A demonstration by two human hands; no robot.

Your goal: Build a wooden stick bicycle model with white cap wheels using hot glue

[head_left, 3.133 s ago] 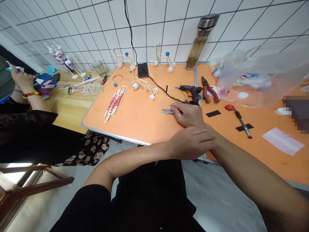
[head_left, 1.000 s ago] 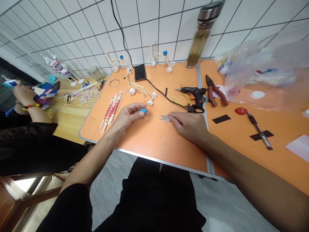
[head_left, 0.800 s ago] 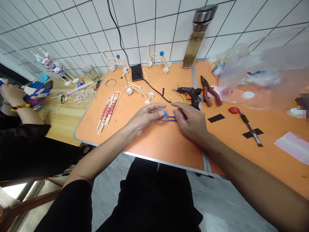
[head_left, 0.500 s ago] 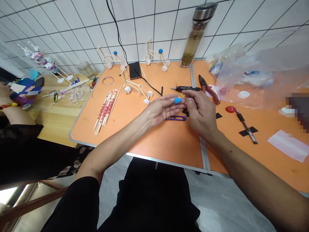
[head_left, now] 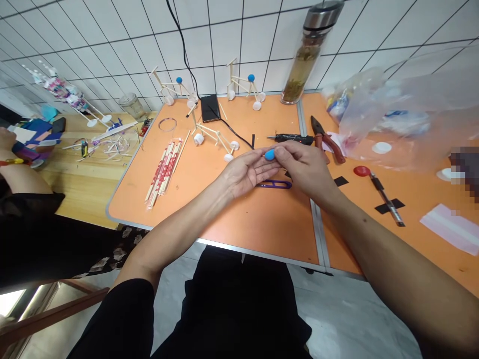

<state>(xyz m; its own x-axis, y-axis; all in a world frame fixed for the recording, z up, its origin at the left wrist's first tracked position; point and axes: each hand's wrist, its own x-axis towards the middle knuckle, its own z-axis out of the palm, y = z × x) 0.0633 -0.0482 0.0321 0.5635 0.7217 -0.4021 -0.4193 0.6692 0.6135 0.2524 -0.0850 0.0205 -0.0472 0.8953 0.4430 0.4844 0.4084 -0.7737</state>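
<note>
My left hand (head_left: 245, 173) and my right hand (head_left: 305, 164) meet above the orange table (head_left: 239, 219), both pinching a small blue cap (head_left: 269, 154) between their fingertips. Small purple-handled snips (head_left: 275, 184) lie on the table just under the hands. A stick model with white wheels (head_left: 213, 137) stands a little beyond my left hand. A black glue gun (head_left: 290, 138) lies right behind my right hand.
A bundle of wrapped chopsticks (head_left: 164, 167) lies at the left. Two more stick models (head_left: 245, 89) and a phone (head_left: 208, 107) sit near the tiled wall, beside a glass bottle (head_left: 309, 52). Red pliers (head_left: 327, 139), a clear plastic bag (head_left: 396, 109) and black tape pieces (head_left: 389, 205) lie right. Another person's arm (head_left: 15, 169) is far left.
My left hand picked up the blue cap and carried it right to my right hand, which let go of the snips and rose to pinch the cap too.
</note>
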